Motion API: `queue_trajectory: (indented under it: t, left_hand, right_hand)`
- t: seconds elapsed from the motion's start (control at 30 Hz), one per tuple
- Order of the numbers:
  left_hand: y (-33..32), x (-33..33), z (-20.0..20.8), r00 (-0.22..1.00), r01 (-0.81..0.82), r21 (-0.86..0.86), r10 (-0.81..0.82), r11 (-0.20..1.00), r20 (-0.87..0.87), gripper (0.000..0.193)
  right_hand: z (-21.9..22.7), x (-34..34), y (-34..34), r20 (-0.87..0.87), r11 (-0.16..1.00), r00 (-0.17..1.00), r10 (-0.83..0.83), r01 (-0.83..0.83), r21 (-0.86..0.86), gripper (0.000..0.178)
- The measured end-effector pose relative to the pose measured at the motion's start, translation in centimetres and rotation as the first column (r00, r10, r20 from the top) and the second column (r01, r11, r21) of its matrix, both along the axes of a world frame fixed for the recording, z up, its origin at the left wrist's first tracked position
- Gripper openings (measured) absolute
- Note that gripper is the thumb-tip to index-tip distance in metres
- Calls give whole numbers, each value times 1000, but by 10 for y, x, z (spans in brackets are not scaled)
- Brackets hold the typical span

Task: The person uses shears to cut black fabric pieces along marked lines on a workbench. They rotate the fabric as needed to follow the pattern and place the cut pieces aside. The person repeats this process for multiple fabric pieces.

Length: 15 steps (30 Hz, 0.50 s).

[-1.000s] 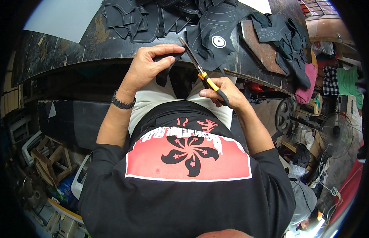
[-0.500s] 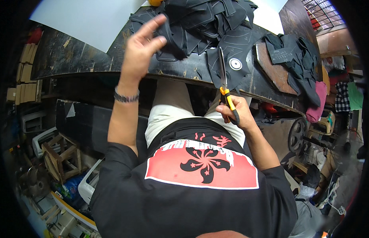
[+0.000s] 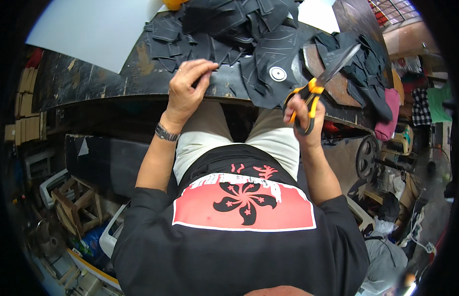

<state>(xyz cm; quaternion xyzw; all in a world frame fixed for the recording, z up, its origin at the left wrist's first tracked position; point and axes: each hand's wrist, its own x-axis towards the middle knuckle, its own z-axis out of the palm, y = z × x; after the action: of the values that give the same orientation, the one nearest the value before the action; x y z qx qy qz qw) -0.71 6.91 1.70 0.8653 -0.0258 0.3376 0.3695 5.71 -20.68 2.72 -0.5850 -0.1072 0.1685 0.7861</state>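
The right hand [image 3: 309, 122] grips metal-bladed, yellow-and-black-handled scissors [image 3: 316, 85] above the scuffed black worktop [image 3: 91, 83], while the left hand [image 3: 190, 89] presses fingertips together, on what I cannot tell, near heaped dark, flat, pale-lined pieces [image 3: 214, 18], seemingly cut out already, any work left being unclear.

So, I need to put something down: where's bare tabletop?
Left of the left hand, worn black tabletop lies bare between the white sheet and the front edge. Crowded: the far middle, under heaped black cut pieces, and the right, where dark fabric overlaps the brown board.
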Motion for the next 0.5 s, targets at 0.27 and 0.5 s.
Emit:
queue_trajectory:
  t: [0.27, 0.5]
  left_hand:
    - [-46, 16, 2, 969, 143, -58, -152, 988, -196, 35]
    - [-64, 39, 0, 973, 68, 155, -31, 986, -229, 51]
  right_hand:
    - [-17, 76, -14, 259, 889, 851, -457, 444, 110, 17]
    - [-32, 73, -12, 452, 905, 825, -339, 417, -82, 23]
